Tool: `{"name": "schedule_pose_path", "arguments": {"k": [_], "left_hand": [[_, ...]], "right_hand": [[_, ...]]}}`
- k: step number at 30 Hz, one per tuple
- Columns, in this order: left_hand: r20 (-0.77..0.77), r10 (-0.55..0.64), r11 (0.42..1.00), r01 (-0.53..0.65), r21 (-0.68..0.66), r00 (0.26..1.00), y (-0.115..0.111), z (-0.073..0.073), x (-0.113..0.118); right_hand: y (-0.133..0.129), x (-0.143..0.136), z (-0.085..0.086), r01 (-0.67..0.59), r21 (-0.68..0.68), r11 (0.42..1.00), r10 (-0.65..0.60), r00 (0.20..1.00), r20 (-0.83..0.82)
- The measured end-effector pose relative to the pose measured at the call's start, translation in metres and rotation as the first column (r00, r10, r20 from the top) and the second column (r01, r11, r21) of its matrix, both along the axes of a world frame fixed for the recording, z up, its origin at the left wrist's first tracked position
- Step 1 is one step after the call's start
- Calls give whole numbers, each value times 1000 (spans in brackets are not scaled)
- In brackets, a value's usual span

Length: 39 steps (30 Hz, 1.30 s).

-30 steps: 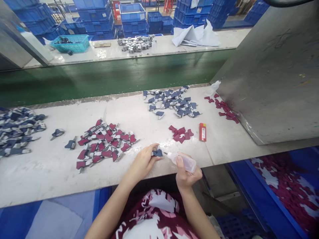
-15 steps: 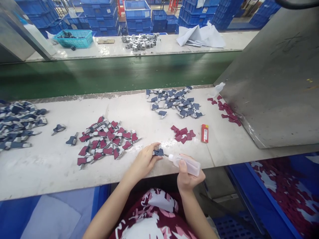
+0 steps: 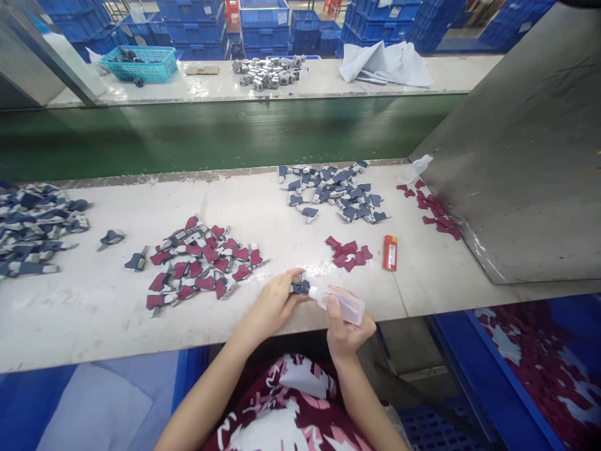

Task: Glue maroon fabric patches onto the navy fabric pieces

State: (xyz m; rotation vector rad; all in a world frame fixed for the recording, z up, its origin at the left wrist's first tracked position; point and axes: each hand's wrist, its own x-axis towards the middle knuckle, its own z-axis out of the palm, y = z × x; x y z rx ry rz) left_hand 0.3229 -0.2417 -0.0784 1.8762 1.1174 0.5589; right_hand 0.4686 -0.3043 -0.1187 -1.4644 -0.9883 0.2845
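Left hand (image 3: 273, 302) pinches a blue part (image 3: 300, 287) just below the centre of the frame, at the near side of the bench (image 3: 248, 207). Right hand (image 3: 348, 337) grips a squeeze bottle (image 3: 346, 307), cap against or just beside the part. Step in hand, as judged: dosing the part; the next move calls for a steady tip. Maroon pieces (image 3: 350, 255) lie beyond. Versus the earlier frame, the bottle sits closer to the part.

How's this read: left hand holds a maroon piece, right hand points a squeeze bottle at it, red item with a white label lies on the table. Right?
Wrong on colour: the left hand holds a dark blue piece, as the head view shows. The right hand does point the squeeze bottle at it, and the red item lies on the table.
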Motion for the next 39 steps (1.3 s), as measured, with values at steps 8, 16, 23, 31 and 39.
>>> {"name": "schedule_pose_path", "arguments": {"k": [8,16,23,31,39], "left_hand": [[-15,-11,1000,11,11,1000,0,-2,-1],[-26,-18,999,19,31,999,0,-5,-1],[-43,-26,999,28,34,999,0,-4,0],[-40,-22,999,22,24,999,0,-4,0],[16,23,999,-22,-30,1000,-1,0,-2]], "right_hand": [[0,2,2,-50,-38,998,50,999,0],[-2,7,1,-23,-26,999,20,995,-96],[-3,12,5,32,-43,999,-34,998,-43],[-7,18,5,67,-4,998,-67,998,14],[5,29,6,112,13,994,-101,937,-335]]}}
